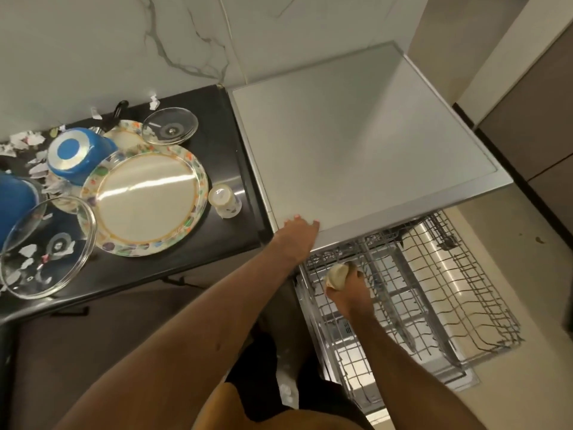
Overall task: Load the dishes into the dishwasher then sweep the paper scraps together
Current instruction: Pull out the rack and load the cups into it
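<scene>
My left hand point(299, 232) rests with straight fingers on the front edge of the grey dishwasher top point(356, 144). My right hand point(350, 290) grips a small cream cup point(336, 276) low over the pulled-out wire rack point(418, 293). On the black counter point(223, 141) lie a large floral plate point(145, 197), an upturned blue bowl point(74, 155), a small upturned cup point(223, 200), a glass lid point(170, 125) and a glass bowl point(46, 246). Torn paper scraps point(24, 142) are scattered at the counter's left.
A second floral plate point(127, 136) lies under the blue bowl, with a black pan handle point(119, 111) behind it. Another blue dish point(15, 203) sits at the far left. A marble wall backs the counter. Beige floor lies right of the rack.
</scene>
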